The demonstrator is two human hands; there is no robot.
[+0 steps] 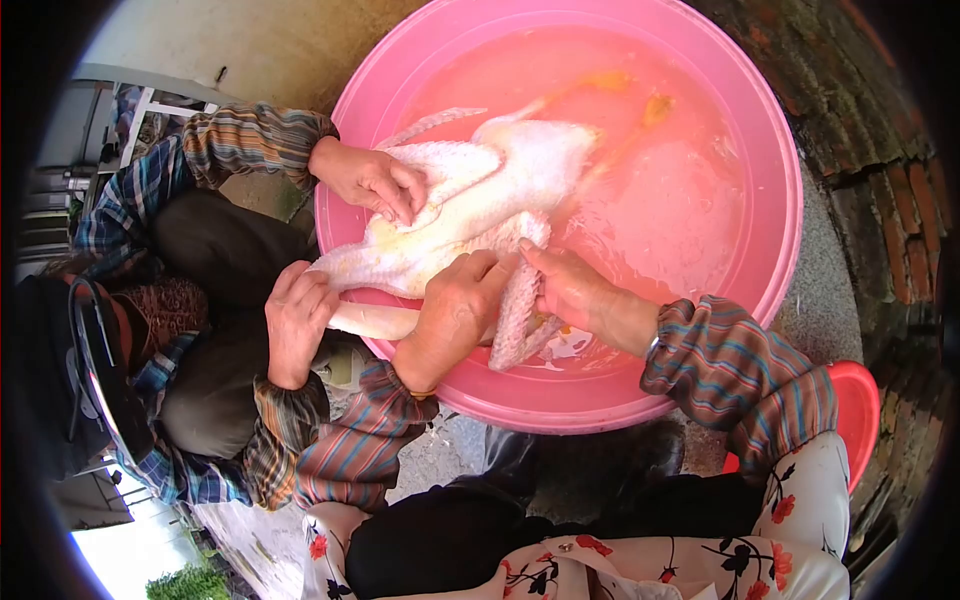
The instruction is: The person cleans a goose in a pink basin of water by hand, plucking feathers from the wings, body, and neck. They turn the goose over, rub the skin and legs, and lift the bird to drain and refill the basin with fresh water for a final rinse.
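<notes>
A pale plucked bird [480, 195] lies across a pink basin [770, 240] of pinkish water, with its yellow feet [655, 108] under the surface at the far side. My left hand [455, 310] grips the base of the bird's spread wing [515, 315] at the basin's near rim. My right hand [575, 290] pinches the same wing from the other side, fingertips against my left hand. A second person crouches at the left. One of their hands [372, 182] presses on the bird's other wing, and the other hand [297, 322] holds the neck end outside the rim.
The other person's knees and striped sleeves [250, 140] crowd the basin's left side. A red plastic stool [858, 410] sits by my right elbow. A brick wall [880, 150] runs along the right. The ground is bare concrete [270, 40].
</notes>
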